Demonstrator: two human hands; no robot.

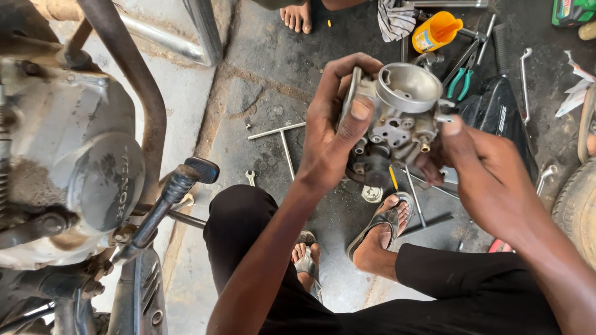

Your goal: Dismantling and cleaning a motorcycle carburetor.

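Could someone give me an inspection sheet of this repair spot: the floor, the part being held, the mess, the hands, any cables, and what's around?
Surface: stained concrete floor.
Job's things: metal carburetor, held in the air in both hands.
Clutter: T-handle wrench, small spanner, green-handled pliers, orange bottle, rag.
Grippers: left hand fingers wrap the carburetor's side; right hand grips its other side.
Cables: nothing seen.
Surroundings: motorcycle engine with kick-start lever; tyre; another person's bare foot.

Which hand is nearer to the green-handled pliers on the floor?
Right. The right hand holds the grey metal carburettor just below the green-handled pliers; the left hand is farther left.
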